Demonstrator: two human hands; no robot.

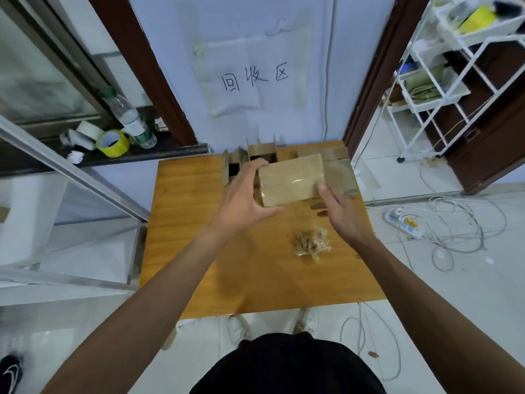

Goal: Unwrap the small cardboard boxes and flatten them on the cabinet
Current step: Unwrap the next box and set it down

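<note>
Cardboard was the whole business of the wooden counter (pixel 199 223). Over its far half the person held a taped box (pixel 292 180) in the air, tilted so its broad face, glossy with clear tape, looked up at them. That tilt seemed meant to bring the tape seam into view.

The left hand (pixel 241 194) gripped the box's left end. Its fingers curled over the far edge and the thumb hooked under the near corner, which looked like a clamp to steady the box while the other hand worked. The right hand (pixel 341 211) was at the near right corner, one fingertip laid against the edge and the other fingers loosely bent below. I judged it was feeling for a tape end, but I could not tell whether it had pinched anything.

At the far edge stood opened boxes (pixel 250 157) with their flaps up, and to their right lay flattened cardboard (pixel 339 169). Sorting by stage seemed to be the reason. A crumpled wad of tape (pixel 311 243) sat nearer on the right, under the working hand, likely dropped there to stay clear of the boxes.

This box had not been unwrapped yet, so the task looked partly done.
</note>
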